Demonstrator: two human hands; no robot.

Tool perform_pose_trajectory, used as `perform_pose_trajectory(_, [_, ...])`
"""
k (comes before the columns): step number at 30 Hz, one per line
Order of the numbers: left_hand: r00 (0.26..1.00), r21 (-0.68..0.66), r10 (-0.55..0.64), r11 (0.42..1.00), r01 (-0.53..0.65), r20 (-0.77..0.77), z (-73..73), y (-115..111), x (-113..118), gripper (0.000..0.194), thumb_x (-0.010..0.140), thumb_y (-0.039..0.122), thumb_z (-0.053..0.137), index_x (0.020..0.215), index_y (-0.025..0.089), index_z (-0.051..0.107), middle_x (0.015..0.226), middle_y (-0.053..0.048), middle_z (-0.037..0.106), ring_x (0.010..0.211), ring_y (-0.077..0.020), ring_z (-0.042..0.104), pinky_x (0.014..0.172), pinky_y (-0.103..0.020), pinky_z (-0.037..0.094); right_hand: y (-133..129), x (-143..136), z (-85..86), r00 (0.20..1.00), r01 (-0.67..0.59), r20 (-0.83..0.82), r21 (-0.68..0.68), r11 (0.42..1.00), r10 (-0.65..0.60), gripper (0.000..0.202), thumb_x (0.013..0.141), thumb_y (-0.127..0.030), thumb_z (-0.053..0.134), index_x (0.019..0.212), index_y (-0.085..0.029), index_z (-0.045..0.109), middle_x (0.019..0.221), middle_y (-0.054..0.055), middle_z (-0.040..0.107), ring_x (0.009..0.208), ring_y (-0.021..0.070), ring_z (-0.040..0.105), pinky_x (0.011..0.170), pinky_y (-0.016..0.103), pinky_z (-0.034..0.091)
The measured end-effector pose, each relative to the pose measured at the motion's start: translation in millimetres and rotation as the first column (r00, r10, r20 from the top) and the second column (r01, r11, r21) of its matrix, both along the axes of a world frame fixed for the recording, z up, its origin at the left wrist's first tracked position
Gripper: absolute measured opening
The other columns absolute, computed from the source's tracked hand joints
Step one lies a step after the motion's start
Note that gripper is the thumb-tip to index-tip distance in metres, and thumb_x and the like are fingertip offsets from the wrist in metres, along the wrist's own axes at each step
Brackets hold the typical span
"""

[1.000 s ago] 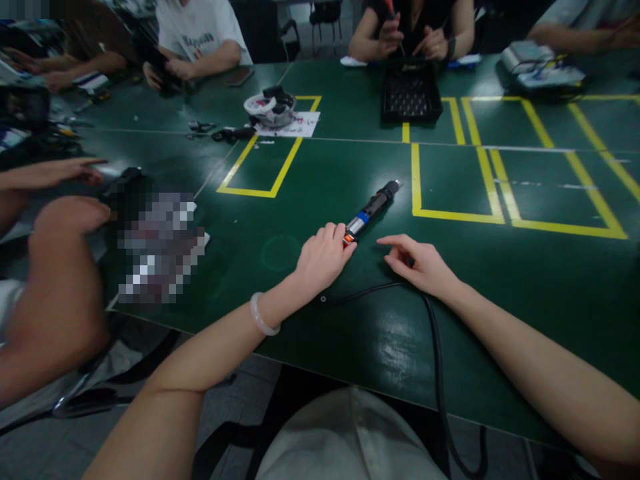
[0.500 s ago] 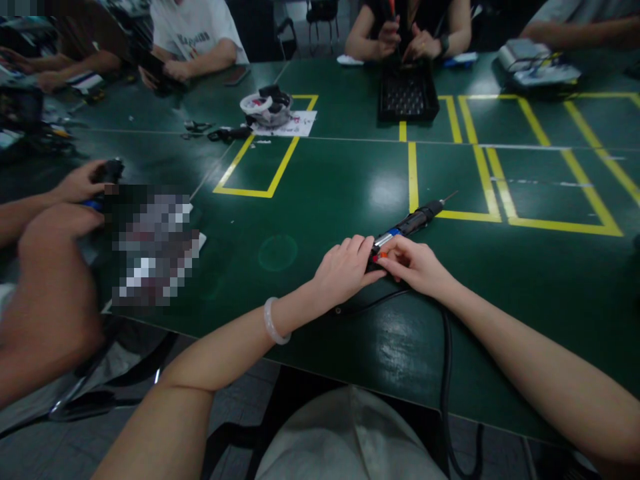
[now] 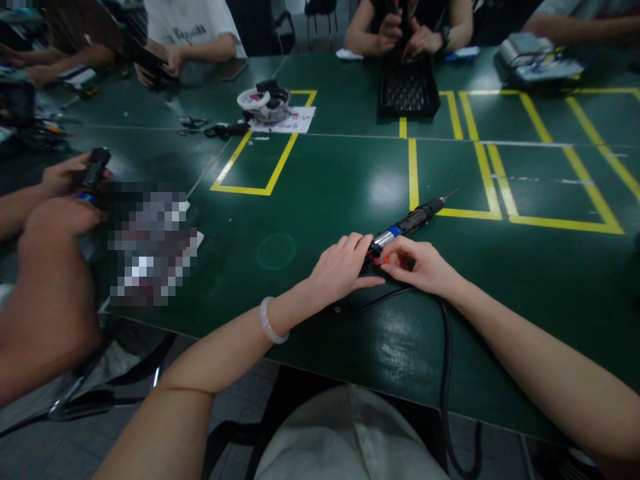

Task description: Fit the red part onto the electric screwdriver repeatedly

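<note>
An electric screwdriver (image 3: 413,219) with a black, blue and silver body lies slanted on the green table, its thin bit pointing to the upper right. My left hand (image 3: 340,267) is wrapped over its rear end, palm down. Beside that end, my right hand (image 3: 417,265) pinches a small orange and red part (image 3: 383,261), which looks like a connector on wires. A black cable (image 3: 446,360) runs under my right wrist and off the table's front edge.
On the left a neighbour's hands hold a black tool (image 3: 95,167) near a blurred-out patch. Farther back are a tub of parts (image 3: 265,103) on paper, a black tray (image 3: 409,90) before another person, a grey device (image 3: 540,60) and yellow tape outlines (image 3: 565,225).
My right fingers and the orange and red part have come slightly away from the screwdriver's rear end, showing more of the part. The neighbour's black tool on the left has tilted.
</note>
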State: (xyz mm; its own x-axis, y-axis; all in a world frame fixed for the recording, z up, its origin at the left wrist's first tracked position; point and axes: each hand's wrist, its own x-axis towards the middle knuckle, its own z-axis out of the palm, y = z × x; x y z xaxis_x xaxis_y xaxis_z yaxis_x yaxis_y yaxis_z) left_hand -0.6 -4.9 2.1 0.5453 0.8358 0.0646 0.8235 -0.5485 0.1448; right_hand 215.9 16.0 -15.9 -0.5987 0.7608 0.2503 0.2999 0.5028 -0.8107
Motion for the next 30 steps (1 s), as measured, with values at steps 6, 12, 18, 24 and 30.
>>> perform_pose_trajectory(6, [1.0, -0.024, -0.005, 1.0, 0.005, 0.012, 0.9, 0.2, 0.0, 0.08, 0.086, 0.063, 0.076, 0.139, 0.015, 0.04, 0.126, -0.014, 0.056, 0.108, -0.0289, 0.059, 0.086, -0.037, 0.052, -3.7, 0.6, 1.7, 0.961, -0.154, 0.271, 0.398, 0.904, 0.044, 0.01, 0.099, -0.026, 0.056, 0.096, -0.021, 0.063, 0.081, 0.001, 0.07, 0.066, 0.0123, 0.063, 0.06, 0.023, 0.042])
perform_pose_trajectory(12, [1.0, -0.02, -0.014, 1.0, 0.015, 0.012, -1.2, 1.1, -1.4, 0.086, 0.082, 0.066, 0.077, 0.139, 0.012, 0.041, 0.125, -0.014, 0.056, 0.106, -0.0282, 0.059, 0.087, -0.037, 0.053, -2.7, 2.4, 3.2, 0.936, -0.247, 0.345, 0.503, 0.828, 0.07, 0.02, 0.103, -0.028, 0.05, 0.099, -0.019, 0.067, 0.087, 0.005, 0.071, 0.076, 0.015, 0.066, 0.065, 0.026, 0.042])
perform_pose_trajectory(18, [1.0, 0.008, -0.007, 1.0, 0.007, 0.003, -1.7, -0.1, -0.3, 0.076, 0.09, 0.065, 0.07, 0.138, 0.014, 0.041, 0.126, -0.015, 0.057, 0.108, -0.0292, 0.06, 0.086, -0.036, 0.052, -3.3, 4.9, 8.7, 0.95, -0.222, 0.298, 0.432, 0.874, 0.094, 0.022, 0.098, -0.023, 0.049, 0.098, -0.02, 0.071, 0.077, 0.003, 0.068, 0.068, 0.0142, 0.062, 0.064, 0.026, 0.041])
perform_pose_trajectory(24, [1.0, 0.004, 0.021, 1.0, -0.02, -0.02, 1.8, -2.5, 4.1, 0.062, 0.095, 0.055, 0.068, 0.134, 0.015, 0.044, 0.122, -0.015, 0.058, 0.106, -0.0291, 0.06, 0.084, -0.036, 0.052, -5.7, 2.5, 8.1, 0.963, -0.193, 0.257, 0.433, 0.88, 0.084, 0.022, 0.097, -0.025, 0.051, 0.093, -0.02, 0.072, 0.074, 0.003, 0.067, 0.066, 0.0143, 0.061, 0.062, 0.026, 0.041])
perform_pose_trajectory(30, [0.998, 0.008, 0.051, 0.999, -0.051, -0.039, 1.5, -3.8, 7.3, 0.052, 0.1, 0.048, 0.063, 0.133, 0.012, 0.047, 0.122, -0.014, 0.058, 0.105, -0.0283, 0.059, 0.084, -0.038, 0.052, -4.7, 2.9, 5.2, 0.978, -0.137, 0.196, 0.355, 0.925, 0.07, 0.02, 0.096, -0.023, 0.053, 0.103, -0.018, 0.071, 0.073, 0.001, 0.068, 0.059, 0.0112, 0.059, 0.06, 0.023, 0.043])
